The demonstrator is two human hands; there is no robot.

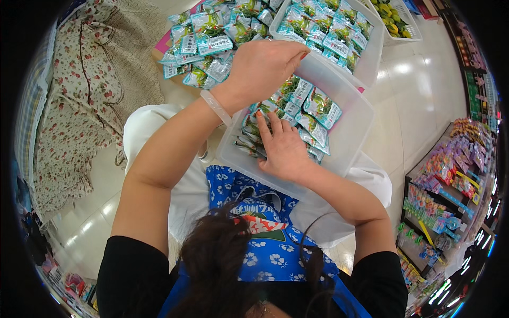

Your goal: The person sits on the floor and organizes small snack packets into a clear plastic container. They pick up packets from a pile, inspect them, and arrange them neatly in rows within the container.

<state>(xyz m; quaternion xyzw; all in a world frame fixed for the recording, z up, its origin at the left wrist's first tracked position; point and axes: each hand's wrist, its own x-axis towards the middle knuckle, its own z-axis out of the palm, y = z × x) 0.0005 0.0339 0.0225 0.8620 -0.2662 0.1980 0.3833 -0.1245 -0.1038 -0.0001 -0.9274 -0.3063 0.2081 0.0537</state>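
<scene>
My right hand (285,150) reaches into a translucent plastic bin (350,115) in front of me. Its fingers are spread and rest on foil snack packets (323,107) inside. My left hand (264,65) is bent over the bin's far left side, fingers curled down near the rim. What those fingers touch is hidden behind the hand. A pale bangle (216,106) circles the left wrist. The packets, printed with green vegetables, lie in overlapping rows, several standing on edge at the near left.
Beyond lies a heap of the same packets (210,33) on a cardboard box (159,55). Another filled bin (375,59) adjoins mine. A white basket of yellow-green packs (391,20) stands farther off. Floral cloth (75,91) hangs at left; a candy rack (441,187) stands right.
</scene>
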